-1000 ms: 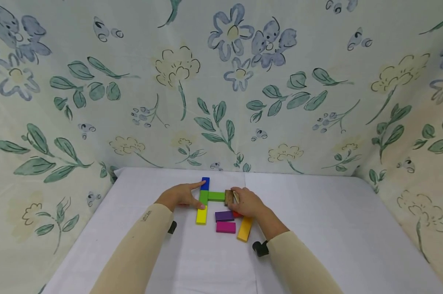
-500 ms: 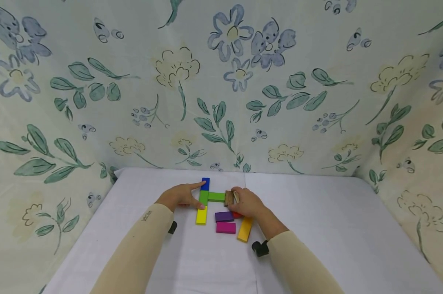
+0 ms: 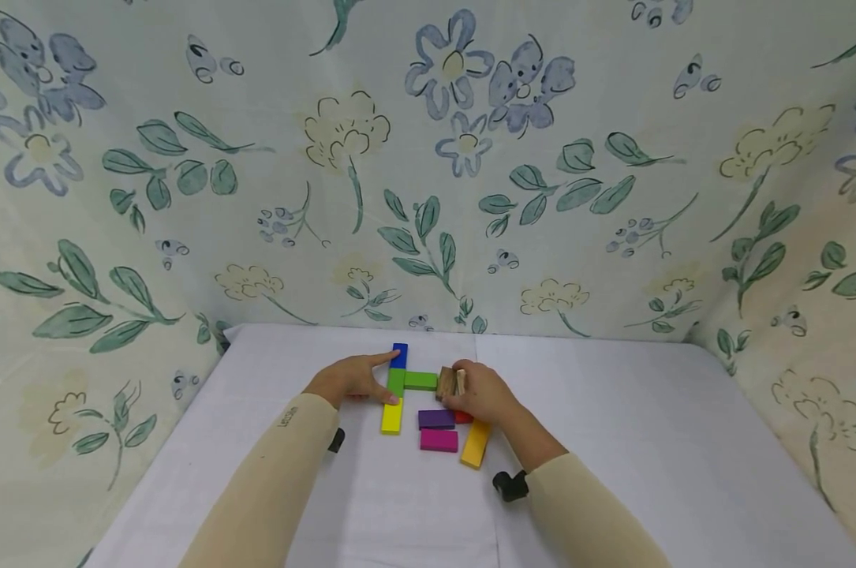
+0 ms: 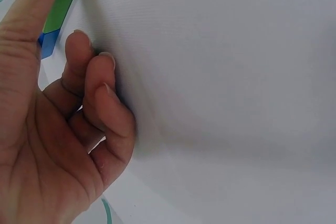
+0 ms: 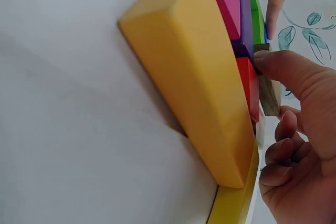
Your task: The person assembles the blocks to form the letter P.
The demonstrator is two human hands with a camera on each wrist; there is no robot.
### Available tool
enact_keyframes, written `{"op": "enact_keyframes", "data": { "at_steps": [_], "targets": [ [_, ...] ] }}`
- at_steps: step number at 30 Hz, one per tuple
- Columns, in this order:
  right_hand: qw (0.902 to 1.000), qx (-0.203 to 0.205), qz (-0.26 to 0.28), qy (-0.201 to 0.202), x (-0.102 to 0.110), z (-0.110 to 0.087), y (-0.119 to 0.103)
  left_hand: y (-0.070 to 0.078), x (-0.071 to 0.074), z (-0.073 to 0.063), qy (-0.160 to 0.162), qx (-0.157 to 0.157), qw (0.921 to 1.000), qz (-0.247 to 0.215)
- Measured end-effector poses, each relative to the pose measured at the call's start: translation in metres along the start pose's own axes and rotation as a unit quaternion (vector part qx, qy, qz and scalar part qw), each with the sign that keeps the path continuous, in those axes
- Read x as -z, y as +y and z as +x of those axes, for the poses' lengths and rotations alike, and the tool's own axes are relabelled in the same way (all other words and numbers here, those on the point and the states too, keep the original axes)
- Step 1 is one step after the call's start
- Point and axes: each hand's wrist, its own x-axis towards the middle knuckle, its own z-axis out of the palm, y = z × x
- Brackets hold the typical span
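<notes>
My right hand (image 3: pixel 489 394) pinches a brown wooden block (image 3: pixel 445 383) between thumb and fingers, at the right end of a green block (image 3: pixel 421 381). That green block lies crosswise against a column made of a blue block (image 3: pixel 400 356), another green block (image 3: pixel 395 382) and a yellow block (image 3: pixel 391 420). My left hand (image 3: pixel 353 377) spans the column from the left, its index finger on the blue block and its thumb where green meets yellow. In the left wrist view its other fingers curl loosely around nothing. A pale wooden block (image 3: pixel 461 382) shows partly beside my right fingers.
Nearer me lie a purple block (image 3: pixel 436 419), a magenta block (image 3: pixel 439 440), a partly hidden red block (image 3: pixel 463 416) and an orange block (image 3: pixel 475 444). The right wrist view shows a mustard-yellow block (image 5: pixel 233 203) beyond the orange one. A flowered cloth (image 3: pixel 428 237) hangs behind the white table (image 3: pixel 612 426).
The brown block has turned slightly, its far end leaning right, and my right hand has shifted a little to the right. My left hand stays on the column. The head view has moved slightly.
</notes>
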Motion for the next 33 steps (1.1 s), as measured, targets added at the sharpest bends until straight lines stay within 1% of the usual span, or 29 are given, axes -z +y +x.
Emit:
{"op": "enact_keyframes", "data": {
  "at_steps": [3,9,14,19,23,28,31,33],
  "targets": [
    [0.9999,0.006,0.007,0.006,0.0,-0.003,-0.001,0.0,0.0,0.001,-0.001,-0.004,1.0,0.002],
    [0.9996,0.023,0.015,-0.004,-0.003,-0.014,-0.01,0.0,0.001,-0.003,-0.005,-0.005,1.0,-0.003],
    [0.9986,0.051,0.0,-0.016,-0.007,-0.025,-0.018,0.001,0.003,-0.005,-0.003,-0.003,1.0,0.001],
    [0.9962,0.081,-0.007,-0.031,-0.013,-0.034,-0.025,0.001,0.002,-0.001,-0.006,0.007,1.0,-0.003],
    [0.992,0.119,-0.022,-0.036,-0.019,-0.041,-0.029,0.001,0.001,0.001,-0.009,0.007,0.9999,-0.001],
    [0.9838,0.168,-0.05,-0.036,-0.028,-0.053,-0.039,0.001,0.0,0.002,-0.013,0.009,0.9999,-0.004],
    [0.9797,0.185,-0.059,-0.05,-0.033,-0.061,-0.046,0.001,0.001,0.002,-0.012,0.014,0.9998,-0.011],
    [0.9793,0.183,-0.054,-0.066,-0.036,-0.066,-0.052,0.002,0.001,0.002,-0.009,0.018,0.9997,-0.013]
  ]
}}
